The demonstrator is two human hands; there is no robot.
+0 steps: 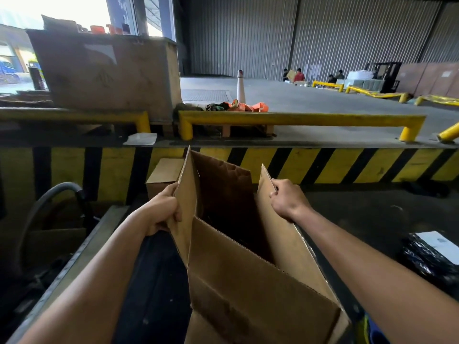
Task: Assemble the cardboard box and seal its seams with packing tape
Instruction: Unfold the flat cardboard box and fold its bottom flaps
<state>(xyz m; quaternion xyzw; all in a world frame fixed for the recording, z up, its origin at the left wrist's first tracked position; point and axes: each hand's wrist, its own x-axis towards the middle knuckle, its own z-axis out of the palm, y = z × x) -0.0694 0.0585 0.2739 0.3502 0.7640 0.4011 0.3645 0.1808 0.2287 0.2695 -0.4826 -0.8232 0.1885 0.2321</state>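
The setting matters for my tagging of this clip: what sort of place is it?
Probably a warehouse loading dock: a forklift by corrugated metal walls, yellow guard rails above a black-and-yellow striped edge, and a large crate.

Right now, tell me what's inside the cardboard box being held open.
The cardboard box, held open by the left hand and right hand, shows only bare brown inner walls. Its depth falls into dark shadow, so the bottom and anything lying there cannot be seen.

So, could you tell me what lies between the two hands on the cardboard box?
In the head view, only the box's dark open interior lies between the left hand and right hand.
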